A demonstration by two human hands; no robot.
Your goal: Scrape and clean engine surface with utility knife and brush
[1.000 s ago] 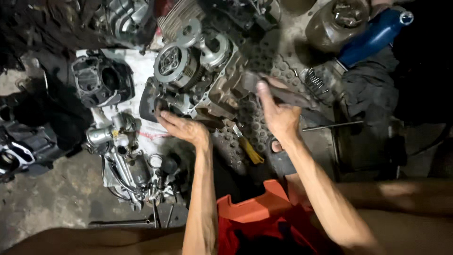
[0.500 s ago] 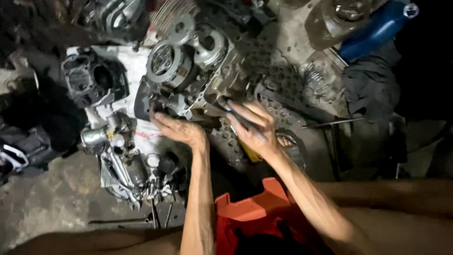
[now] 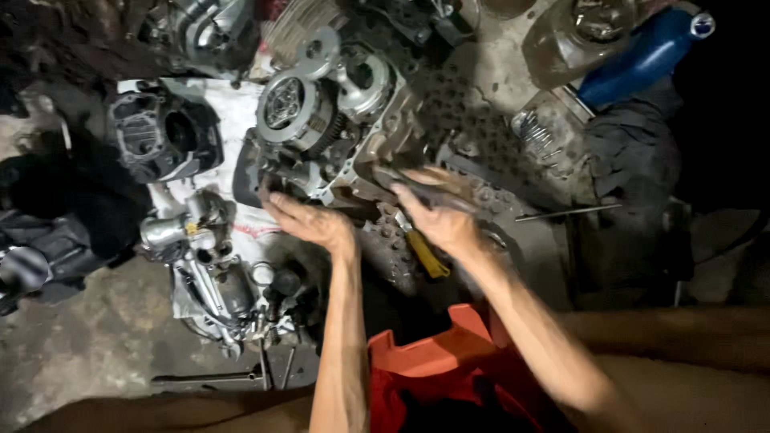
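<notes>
A greasy motorcycle engine [image 3: 341, 120] with an exposed clutch and gears lies on the floor in front of me. My left hand [image 3: 309, 220] rests on its near lower edge with the fingers stretched out and nothing in them. My right hand [image 3: 439, 215] is blurred at the engine's right lower corner. It is closed around a long dark metal tool [image 3: 401, 180] whose tip points at the casing. A yellow-handled screwdriver [image 3: 427, 255] lies on the mat just under that hand.
A dark cylinder block [image 3: 156, 136] and several small metal parts [image 3: 212, 265] lie on a white sheet to the left. A blue shock absorber [image 3: 642, 56] and a metal cover [image 3: 577, 36] sit far right. An orange stool [image 3: 433, 361] is beneath me.
My right hand has swung left with the dark tool, from beside the engine to its lower right corner. My left hand has stayed on the casing's near edge.
</notes>
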